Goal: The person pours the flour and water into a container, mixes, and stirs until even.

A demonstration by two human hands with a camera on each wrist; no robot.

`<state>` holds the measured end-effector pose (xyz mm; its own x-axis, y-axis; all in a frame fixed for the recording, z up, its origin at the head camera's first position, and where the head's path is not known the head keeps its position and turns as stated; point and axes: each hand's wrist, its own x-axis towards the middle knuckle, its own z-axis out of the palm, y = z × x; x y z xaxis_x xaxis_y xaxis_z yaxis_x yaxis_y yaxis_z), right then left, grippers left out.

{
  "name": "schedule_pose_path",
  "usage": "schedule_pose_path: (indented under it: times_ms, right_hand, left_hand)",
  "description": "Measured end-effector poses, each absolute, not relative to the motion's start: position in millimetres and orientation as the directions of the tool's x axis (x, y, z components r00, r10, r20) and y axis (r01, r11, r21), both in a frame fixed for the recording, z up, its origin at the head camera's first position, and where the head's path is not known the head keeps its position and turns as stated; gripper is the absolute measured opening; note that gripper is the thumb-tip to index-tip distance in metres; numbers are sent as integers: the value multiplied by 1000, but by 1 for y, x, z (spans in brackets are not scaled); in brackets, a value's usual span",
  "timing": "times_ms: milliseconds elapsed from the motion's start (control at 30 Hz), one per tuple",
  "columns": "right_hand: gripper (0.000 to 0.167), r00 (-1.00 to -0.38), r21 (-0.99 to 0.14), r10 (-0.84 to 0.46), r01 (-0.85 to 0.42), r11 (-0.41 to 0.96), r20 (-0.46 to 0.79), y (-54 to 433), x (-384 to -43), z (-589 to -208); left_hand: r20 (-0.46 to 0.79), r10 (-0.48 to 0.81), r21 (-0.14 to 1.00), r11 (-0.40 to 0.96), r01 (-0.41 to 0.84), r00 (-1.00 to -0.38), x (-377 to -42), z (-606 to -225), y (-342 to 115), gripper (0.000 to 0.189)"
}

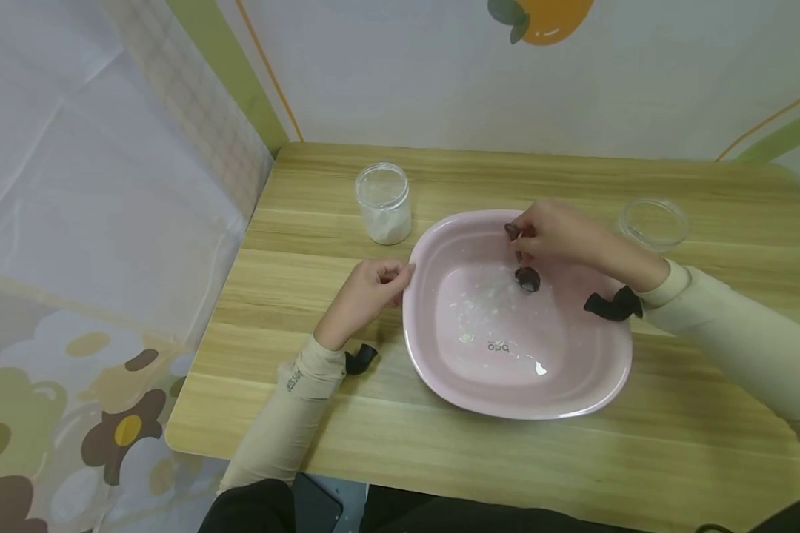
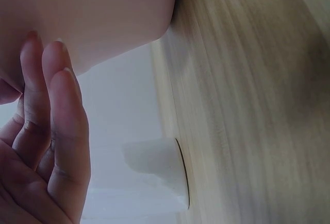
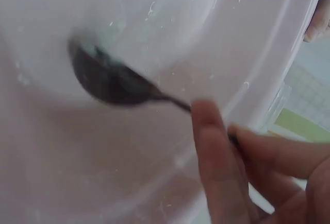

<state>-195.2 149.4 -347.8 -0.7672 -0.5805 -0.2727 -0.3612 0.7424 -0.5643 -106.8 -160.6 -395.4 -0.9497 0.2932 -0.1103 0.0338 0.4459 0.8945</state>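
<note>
A pink plastic basin point(image 1: 440, 363) stands on the table, with glistening clear patches and small specks on its floor. My left hand point(image 1: 373, 290) pinches its left rim, thumb on top; the left wrist view has those fingers point(image 2: 69, 126) against the outer wall. Over the basin's far side, my right hand point(image 1: 553, 233) holds a dark spoon point(image 1: 527, 279) by its handle. The spoon's bowl point(image 3: 111, 77) hangs low inside the basin, slightly blurred in the right wrist view. Whether it touches the floor I cannot tell.
Behind the basin to the left stands a clear jar point(image 1: 384, 207) without a lid, partly filled with white material. A clear round lid point(image 1: 655, 223) lies at the back right, beyond my right forearm. A patterned cloth point(image 1: 507, 96) hangs along the table's point(image 1: 253, 400) far edge.
</note>
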Motion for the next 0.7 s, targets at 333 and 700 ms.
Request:
schedule_pose_path:
  times_ms: [333, 700]
  right_hand:
    - [17, -693, -766, -645, -210, 608, -322, 139, -187, -356]
    - [14, -739, -565, -607, -378, 733, -292, 146, -196, -353]
  left_hand:
    - [-125, 281, 895, 446, 14, -952, -106, -394, -161, 36]
    - [-112, 285, 894, 447, 29, -952, -107, -395, -160, 36]
